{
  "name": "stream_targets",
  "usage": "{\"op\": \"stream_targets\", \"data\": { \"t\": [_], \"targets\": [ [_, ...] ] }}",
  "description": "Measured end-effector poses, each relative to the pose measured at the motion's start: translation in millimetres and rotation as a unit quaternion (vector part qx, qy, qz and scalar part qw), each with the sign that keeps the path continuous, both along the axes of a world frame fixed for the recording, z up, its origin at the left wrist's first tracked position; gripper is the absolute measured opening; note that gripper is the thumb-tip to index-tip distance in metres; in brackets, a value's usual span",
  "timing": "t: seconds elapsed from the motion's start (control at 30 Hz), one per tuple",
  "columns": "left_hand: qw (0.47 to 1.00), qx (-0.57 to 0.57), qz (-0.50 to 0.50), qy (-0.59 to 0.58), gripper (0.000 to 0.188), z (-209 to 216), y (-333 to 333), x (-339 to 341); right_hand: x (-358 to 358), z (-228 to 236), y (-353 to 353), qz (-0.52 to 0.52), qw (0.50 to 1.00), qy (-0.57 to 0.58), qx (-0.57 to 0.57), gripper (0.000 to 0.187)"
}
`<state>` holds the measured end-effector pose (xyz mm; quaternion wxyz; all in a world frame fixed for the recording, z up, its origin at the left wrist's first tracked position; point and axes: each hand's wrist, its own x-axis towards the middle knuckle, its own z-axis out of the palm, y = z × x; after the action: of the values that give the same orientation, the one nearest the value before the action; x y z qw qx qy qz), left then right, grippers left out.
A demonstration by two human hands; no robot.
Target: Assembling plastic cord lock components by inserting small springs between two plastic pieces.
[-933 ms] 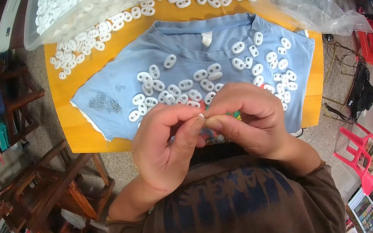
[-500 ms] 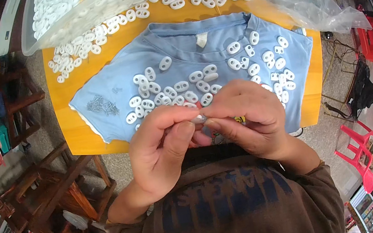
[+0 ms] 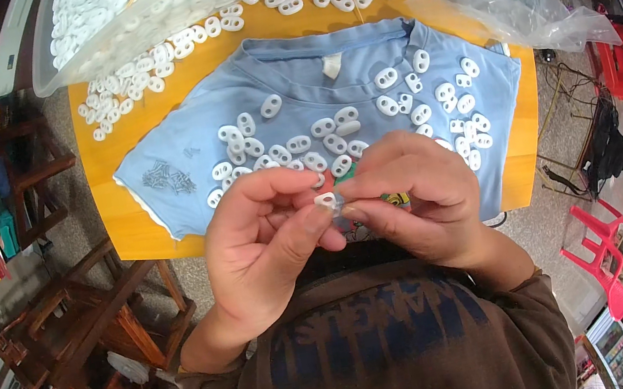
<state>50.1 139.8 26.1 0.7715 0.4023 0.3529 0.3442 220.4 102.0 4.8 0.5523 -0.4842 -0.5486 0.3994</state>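
Handling the small white plastic-looking piece (image 3: 326, 200): it sits between the facing fingertips; the step in hand seems to be fitting or adjusting it there.
Left hand (image 3: 249, 243): index finger lifted off the thumb, leaving a modest gap; thumb tip against the piece. Whether the curled fingers beneath grip it, I cannot tell.
Right hand (image 3: 424, 195): index finger and thumb nearly together, apparently pinching the piece's right edge.
Next move: probably calls for a steady right pinch while the left fingertips find a fresh hold.
White oval two-holed pieces (image 3: 300, 145): scattered just beyond both hands, lying on the blue cloth T-shirt (image 3: 208, 129) spread over the yellow wooden bench (image 3: 102, 181).
Small grey metal-looking pins (image 3: 168, 177): heaped beyond and left of the left hand.
Change since half a second ago: the left fingertips, then closed over the piece, have parted, so more of it shows, including a dark hole.
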Motion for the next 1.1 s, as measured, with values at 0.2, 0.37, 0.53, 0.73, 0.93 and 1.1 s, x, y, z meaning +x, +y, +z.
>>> {"op": "stream_targets", "data": {
  "t": [0.2, 0.37, 0.53, 0.73, 0.93, 1.1],
  "targets": [
    [1.000, -0.014, 0.007, 0.024, 0.014, -1, 0, -1, 1, 2, -1, 0.046, 0.997, 0.043, -0.039, 0.020],
    [0.999, 0.001, 0.011, 0.040, 0.012, -2, -2, 3, -1, -2, -1, 0.014, 0.999, 0.040, -0.012, 0.016],
    [0.997, 0.034, 0.014, 0.063, 0.009, -6, -5, 3, -7, -11, -3, 0.026, 0.998, 0.057, -0.017, 0.009],
    [0.997, -0.005, 0.028, 0.073, 0.008, -10, -7, 9, -7, -15, -12, 0.017, 0.987, 0.135, -0.087, 0.008],
    [0.994, -0.005, 0.061, 0.089, 0.009, -11, -4, 12, 33, -5, -5, -0.044, 0.994, -0.104, -0.013, 0.014],
    [0.994, -0.030, 0.083, 0.063, 0.009, -17, -4, 8, 72, -16, 16, -0.159, 0.920, -0.359, -0.002, 0.022]
  ]
}}
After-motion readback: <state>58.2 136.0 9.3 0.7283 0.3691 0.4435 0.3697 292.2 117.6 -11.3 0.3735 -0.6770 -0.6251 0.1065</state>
